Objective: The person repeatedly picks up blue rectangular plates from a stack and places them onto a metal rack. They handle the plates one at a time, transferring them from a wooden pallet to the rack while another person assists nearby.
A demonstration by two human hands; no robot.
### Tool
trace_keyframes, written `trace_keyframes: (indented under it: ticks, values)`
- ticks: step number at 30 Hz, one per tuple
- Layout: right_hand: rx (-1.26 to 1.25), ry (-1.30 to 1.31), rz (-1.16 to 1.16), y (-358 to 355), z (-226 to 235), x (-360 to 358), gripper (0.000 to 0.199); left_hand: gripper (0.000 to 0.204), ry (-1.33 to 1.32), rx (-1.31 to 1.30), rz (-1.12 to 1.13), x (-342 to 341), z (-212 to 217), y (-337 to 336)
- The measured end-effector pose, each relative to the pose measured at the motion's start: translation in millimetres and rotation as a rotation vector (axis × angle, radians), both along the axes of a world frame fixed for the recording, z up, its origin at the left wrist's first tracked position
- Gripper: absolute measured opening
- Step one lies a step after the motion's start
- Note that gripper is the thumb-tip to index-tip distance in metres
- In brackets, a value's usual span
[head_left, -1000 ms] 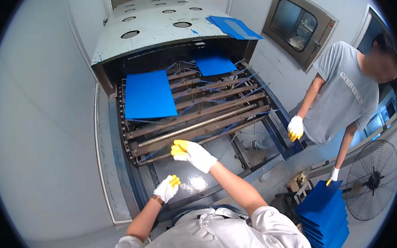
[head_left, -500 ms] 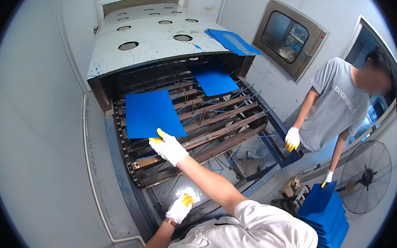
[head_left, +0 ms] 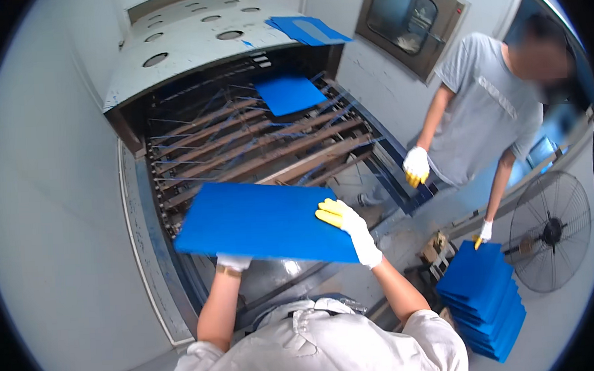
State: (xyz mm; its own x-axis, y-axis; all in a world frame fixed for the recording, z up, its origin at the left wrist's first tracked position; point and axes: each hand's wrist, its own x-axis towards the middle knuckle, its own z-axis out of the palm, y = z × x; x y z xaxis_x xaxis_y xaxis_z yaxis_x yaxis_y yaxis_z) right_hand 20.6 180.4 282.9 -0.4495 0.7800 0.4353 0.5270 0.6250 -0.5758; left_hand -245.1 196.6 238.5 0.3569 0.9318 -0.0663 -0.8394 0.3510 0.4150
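Observation:
A flat blue sheet [head_left: 265, 221] is held in front of me, above the near end of a conveyor rack [head_left: 241, 151]. My right hand [head_left: 349, 226], in a white glove with yellow fingers, grips its right edge, with the fingers lying across the top face. Under the near left edge my left hand [head_left: 234, 262] supports the sheet; its fingers are hidden beneath. Another blue sheet [head_left: 289, 95] rests farther back on the rack, at the oven-like housing's mouth.
A co-worker [head_left: 484, 108] stands at the right, one gloved hand on a tall stack of blue sheets [head_left: 480, 290]. Close by is a floor fan [head_left: 551, 229]. More blue sheets [head_left: 308, 30] lie on the pale housing [head_left: 188, 40]. A wall [head_left: 49, 198] borders the left.
The near blue sheet has left the rack and come toward me, turned sideways. My left hand has moved under it, and my right hand has shifted to its right edge.

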Motion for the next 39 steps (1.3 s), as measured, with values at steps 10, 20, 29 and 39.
trace_keyframes:
  ticks: [10,20,29,39]
  values:
    - [-0.113,0.406,-0.404,-143.8,-23.6,133.7,0.034,0.040,0.644,0.640,-0.347,168.9,-42.0,9.9]
    - [-0.200,1.035,-1.389,-240.1,-118.5,252.6,0.014,0.040,0.221,-0.330,-0.790,309.3,-57.9,-72.9]
    - [0.302,0.550,-2.026,-255.4,-165.9,368.1,0.040,0.038,0.367,-0.454,-0.717,277.4,-108.0,-95.7]
    - [0.037,0.946,-1.910,-266.3,-209.6,396.1,0.032,0.040,0.382,-0.487,-0.664,276.1,-117.3,-104.5]
